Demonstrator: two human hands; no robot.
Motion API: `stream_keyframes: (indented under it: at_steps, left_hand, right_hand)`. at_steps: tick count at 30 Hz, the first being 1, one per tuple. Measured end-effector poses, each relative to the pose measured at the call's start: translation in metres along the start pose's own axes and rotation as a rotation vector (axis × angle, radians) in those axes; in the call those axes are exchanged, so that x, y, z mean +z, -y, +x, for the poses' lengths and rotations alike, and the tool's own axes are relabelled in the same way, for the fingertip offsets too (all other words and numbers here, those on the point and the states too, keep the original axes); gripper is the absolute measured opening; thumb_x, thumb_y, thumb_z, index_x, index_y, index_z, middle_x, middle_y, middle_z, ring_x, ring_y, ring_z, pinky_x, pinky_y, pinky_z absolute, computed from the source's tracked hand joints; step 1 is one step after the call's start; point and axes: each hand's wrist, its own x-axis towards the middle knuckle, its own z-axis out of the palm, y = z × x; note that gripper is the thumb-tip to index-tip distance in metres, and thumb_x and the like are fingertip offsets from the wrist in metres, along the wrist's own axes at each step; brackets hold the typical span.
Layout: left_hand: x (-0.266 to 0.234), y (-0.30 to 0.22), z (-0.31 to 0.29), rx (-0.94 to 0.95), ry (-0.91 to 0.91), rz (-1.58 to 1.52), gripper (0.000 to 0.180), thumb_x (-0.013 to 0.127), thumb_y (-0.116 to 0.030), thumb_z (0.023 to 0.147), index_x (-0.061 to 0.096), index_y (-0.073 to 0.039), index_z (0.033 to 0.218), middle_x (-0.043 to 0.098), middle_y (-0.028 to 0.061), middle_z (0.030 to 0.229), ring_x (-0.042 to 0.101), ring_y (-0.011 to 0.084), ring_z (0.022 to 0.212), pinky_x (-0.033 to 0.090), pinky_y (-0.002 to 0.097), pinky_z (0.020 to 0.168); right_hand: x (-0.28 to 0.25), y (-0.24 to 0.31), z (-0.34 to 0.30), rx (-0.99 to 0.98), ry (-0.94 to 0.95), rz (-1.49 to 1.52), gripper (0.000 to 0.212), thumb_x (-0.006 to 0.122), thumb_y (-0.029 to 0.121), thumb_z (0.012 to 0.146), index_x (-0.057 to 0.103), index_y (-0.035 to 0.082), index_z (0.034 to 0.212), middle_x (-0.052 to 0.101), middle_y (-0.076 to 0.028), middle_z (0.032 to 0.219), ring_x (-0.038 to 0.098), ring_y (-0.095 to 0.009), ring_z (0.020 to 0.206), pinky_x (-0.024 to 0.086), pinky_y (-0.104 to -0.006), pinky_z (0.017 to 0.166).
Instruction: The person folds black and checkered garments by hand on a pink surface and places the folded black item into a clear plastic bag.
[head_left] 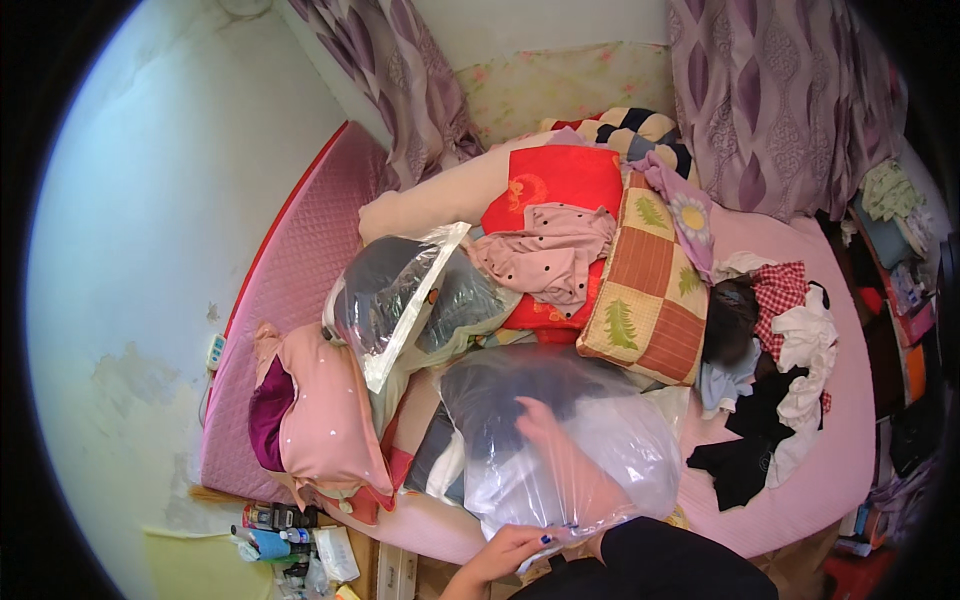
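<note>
A large clear plastic bag [650, 490] lies on the near side of the bed, with dark and white cloth items inside it. My left hand [515, 548] is closed on the bag's near edge, where a small dark blue spot shows by the fingertips. Through the plastic I see my right hand [540, 420] inside the bag, its forearm reaching in from the near edge. Its fingers look stretched out and apart over the dark contents; their undersides are hidden. Beyond it to the left stands another filled clear bag [385, 300] with a pale strip along its edge.
A pink pillow [325, 405] lies at the left of the bed. Behind the bags are a checked cushion [640, 285], a pink dotted garment [550, 250] and red bedding [560, 175]. Loose black clothes [735, 465] lie at right. Bottles and boxes [290, 545] crowd the near left corner.
</note>
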Motion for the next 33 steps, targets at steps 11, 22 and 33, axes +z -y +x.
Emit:
stream_keyframes:
  at_steps: [11,22,33]
  left_hand:
    - [0.009,0.029,-0.004,-0.053,-0.044,-0.185,0.032,0.042,-0.017,0.087,0.052,0.008,0.105,0.057,0.0147,0.105,0.05,0.0232,0.104,0.035,0.0308,0.091]
    - [0.005,0.044,-0.015,-0.007,-0.054,-0.24,0.033,0.043,-0.018,0.087,0.053,0.009,0.103,0.056,0.0158,0.107,0.05,0.023,0.104,0.035,0.0305,0.09]
    - [0.002,0.044,-0.035,-0.096,-0.256,-0.438,0.035,0.046,-0.018,0.086,0.051,0.01,0.106,0.056,0.0151,0.107,0.049,0.02,0.102,0.032,0.0288,0.091]
  right_hand:
    - [-0.003,-0.023,0.034,-0.25,-0.421,-0.384,0.023,0.059,0.012,0.073,0.056,-0.007,0.085,0.055,-0.01,0.078,0.051,-0.019,0.061,0.039,-0.032,0.048]
    - [0.056,-0.052,-0.003,0.131,-0.183,0.092,0.023,0.058,0.016,0.071,0.057,0.001,0.088,0.059,-0.011,0.09,0.056,-0.026,0.082,0.045,-0.0371,0.076]
    - [0.037,-0.044,0.08,0.053,0.13,0.419,0.023,0.054,0.018,0.073,0.056,0.002,0.09,0.059,-0.011,0.091,0.055,-0.026,0.084,0.044,-0.0356,0.076]
